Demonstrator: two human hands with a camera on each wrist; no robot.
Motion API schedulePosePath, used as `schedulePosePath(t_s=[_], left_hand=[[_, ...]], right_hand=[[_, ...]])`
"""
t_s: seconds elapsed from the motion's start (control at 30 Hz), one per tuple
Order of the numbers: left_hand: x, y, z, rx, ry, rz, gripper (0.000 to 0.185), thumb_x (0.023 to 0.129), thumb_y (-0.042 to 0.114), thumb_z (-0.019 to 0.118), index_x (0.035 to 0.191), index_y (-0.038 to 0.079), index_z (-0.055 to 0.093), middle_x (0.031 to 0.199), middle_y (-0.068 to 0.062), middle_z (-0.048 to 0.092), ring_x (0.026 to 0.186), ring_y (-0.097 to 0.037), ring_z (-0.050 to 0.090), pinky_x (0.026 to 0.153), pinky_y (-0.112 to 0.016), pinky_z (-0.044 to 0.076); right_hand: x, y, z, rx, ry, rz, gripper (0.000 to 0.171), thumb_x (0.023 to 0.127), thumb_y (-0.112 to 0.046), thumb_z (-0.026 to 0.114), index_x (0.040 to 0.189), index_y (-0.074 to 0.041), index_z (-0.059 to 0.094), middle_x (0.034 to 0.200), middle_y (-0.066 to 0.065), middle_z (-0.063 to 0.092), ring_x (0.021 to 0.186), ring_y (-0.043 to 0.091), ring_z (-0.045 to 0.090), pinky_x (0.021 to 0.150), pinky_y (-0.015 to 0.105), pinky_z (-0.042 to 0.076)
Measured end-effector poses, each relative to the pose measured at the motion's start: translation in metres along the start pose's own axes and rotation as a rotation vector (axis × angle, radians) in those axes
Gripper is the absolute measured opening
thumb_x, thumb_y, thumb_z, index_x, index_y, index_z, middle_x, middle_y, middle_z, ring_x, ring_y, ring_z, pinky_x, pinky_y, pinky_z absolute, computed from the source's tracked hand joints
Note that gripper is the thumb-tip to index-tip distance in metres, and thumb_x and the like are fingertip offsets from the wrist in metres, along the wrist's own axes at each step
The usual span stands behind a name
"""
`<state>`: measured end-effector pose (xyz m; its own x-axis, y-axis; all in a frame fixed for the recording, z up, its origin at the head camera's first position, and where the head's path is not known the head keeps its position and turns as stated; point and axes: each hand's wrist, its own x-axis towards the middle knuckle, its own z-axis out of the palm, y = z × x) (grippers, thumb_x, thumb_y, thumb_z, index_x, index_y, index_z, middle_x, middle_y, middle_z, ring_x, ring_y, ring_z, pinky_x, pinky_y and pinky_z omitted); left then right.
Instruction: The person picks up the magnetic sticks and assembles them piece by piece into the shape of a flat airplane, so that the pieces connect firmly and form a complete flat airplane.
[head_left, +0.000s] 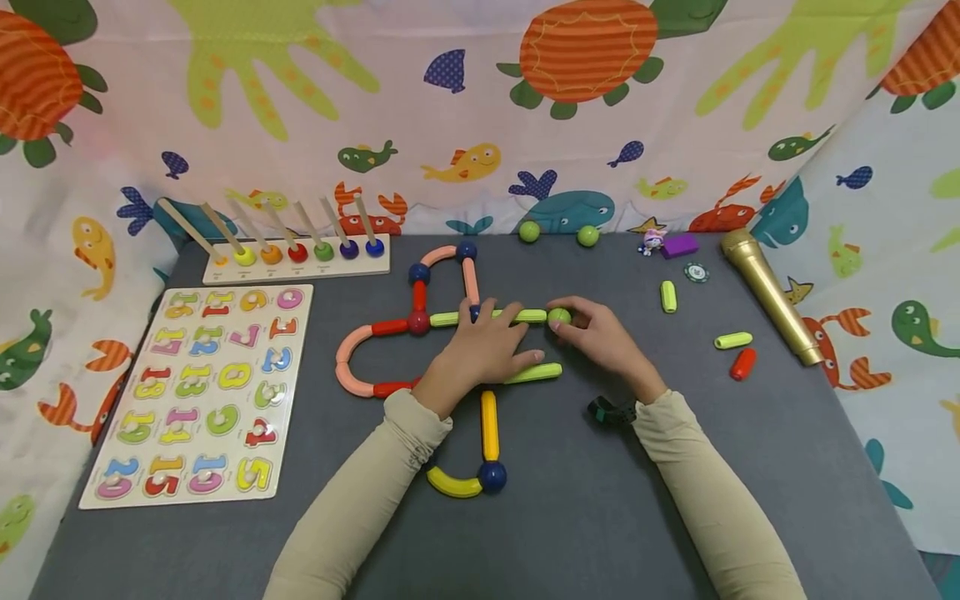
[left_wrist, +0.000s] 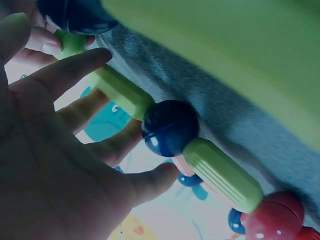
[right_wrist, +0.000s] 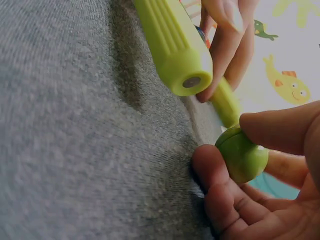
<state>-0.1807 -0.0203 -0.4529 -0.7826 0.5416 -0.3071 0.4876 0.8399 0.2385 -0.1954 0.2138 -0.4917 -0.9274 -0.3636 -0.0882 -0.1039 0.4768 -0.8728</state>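
The right hand [head_left: 600, 337] pinches a small green ball [head_left: 558, 317] between thumb and fingertips, pressing it against the end of a green rod [head_left: 529, 316]. That rod lies flat on the grey counter [head_left: 675, 467], its long axis running sideways from the right hand toward the left hand [head_left: 483, 346]. The left hand lies flat, fingers straight and spread, over the row of green rods; in the left wrist view its fingers [left_wrist: 80, 67] rest along a ribbed green rod [left_wrist: 122, 95] joined to a dark blue ball [left_wrist: 169, 127], with a second ribbed green rod [left_wrist: 222, 175] going on to a red ball [left_wrist: 277, 215].

The rods are smooth plastic cylinders with fine lengthwise ribs and rounded ends; the right wrist view shows a round metal disc in the end face of another green rod [right_wrist: 172, 45], which lies just beside the right hand's thumb. The counter is covered in grey knitted cloth.

Beyond the left hand the chain continues with salmon curved pieces, red rods and blue balls. Below the left wrist, a yellow rod [head_left: 489, 425], one blue ball [head_left: 492, 476] and a yellow curved piece [head_left: 453, 484] are joined. Past the right hand, well apart, lie two loose green rods [head_left: 667, 296], one red rod [head_left: 742, 363] and two green balls [head_left: 528, 231]. A gold microphone [head_left: 768, 292] lies further out on the right.
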Motion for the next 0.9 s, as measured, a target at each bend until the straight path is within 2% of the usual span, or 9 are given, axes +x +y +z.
schedulePosePath(t_s=[0.2,0.3,0.4,0.53,0.67,0.77,0.9], left_hand=[[-0.005,-0.004,0.002,-0.014,0.020,0.043,0.064,0.110,0.057,0.050,0.164,0.021,0.047,0.177,-0.001,0.020,0.161,-0.041,0.014,0.123,-0.071,0.008],[-0.008,-0.002,0.006,-0.010,0.049,0.047,0.062,0.110,0.055,0.053,0.162,0.022,0.050,0.177,-0.001,0.020,0.161,-0.040,0.013,0.124,-0.068,0.010],[-0.011,0.003,0.010,0.003,0.120,0.072,0.060,0.106,0.056,0.061,0.156,0.022,0.059,0.172,-0.008,0.031,0.157,-0.040,0.021,0.122,-0.066,0.018],[-0.012,0.009,0.015,0.078,0.199,0.113,0.052,0.101,0.055,0.071,0.139,0.020,0.072,0.147,-0.014,0.053,0.136,-0.037,0.040,0.109,-0.058,0.035],[-0.012,0.008,0.019,0.116,0.200,0.061,0.039,0.105,0.046,0.070,0.129,0.017,0.077,0.130,-0.008,0.068,0.117,-0.032,0.052,0.098,-0.052,0.041],[-0.013,0.005,0.019,0.079,0.188,0.027,0.035,0.107,0.042,0.066,0.129,0.015,0.075,0.125,-0.004,0.073,0.110,-0.030,0.059,0.097,-0.051,0.042],[-0.015,0.002,0.018,0.032,0.200,0.032,0.036,0.109,0.041,0.063,0.130,0.013,0.072,0.121,-0.004,0.075,0.108,-0.030,0.062,0.097,-0.053,0.041]], right_hand=[[-0.005,0.002,-0.002,0.096,0.009,-0.010,0.039,0.109,-0.014,0.065,0.145,0.000,0.062,0.120,0.021,0.068,0.094,0.029,0.071,0.080,0.028,0.054],[-0.005,0.005,-0.002,0.121,0.002,-0.015,0.038,0.108,-0.013,0.066,0.144,0.001,0.063,0.122,0.022,0.068,0.092,0.025,0.073,0.079,0.028,0.055],[-0.005,0.006,-0.001,0.138,-0.005,-0.023,0.038,0.108,-0.013,0.066,0.143,0.002,0.063,0.114,0.024,0.070,0.089,0.023,0.072,0.076,0.028,0.055],[-0.006,0.007,-0.001,0.164,0.004,-0.017,0.035,0.108,-0.013,0.066,0.139,0.004,0.065,0.098,0.023,0.071,0.081,0.022,0.070,0.071,0.029,0.053],[-0.009,0.005,0.000,0.162,-0.004,0.011,0.034,0.109,-0.018,0.065,0.136,0.002,0.068,0.093,0.019,0.071,0.078,0.021,0.068,0.068,0.029,0.052],[-0.011,0.002,0.002,0.169,-0.006,0.027,0.034,0.110,-0.020,0.065,0.134,0.003,0.069,0.094,0.019,0.072,0.078,0.023,0.068,0.068,0.030,0.053],[-0.014,-0.001,0.006,0.200,0.009,0.035,0.033,0.110,-0.019,0.063,0.131,0.006,0.069,0.091,0.021,0.072,0.075,0.024,0.068,0.067,0.030,0.053]])
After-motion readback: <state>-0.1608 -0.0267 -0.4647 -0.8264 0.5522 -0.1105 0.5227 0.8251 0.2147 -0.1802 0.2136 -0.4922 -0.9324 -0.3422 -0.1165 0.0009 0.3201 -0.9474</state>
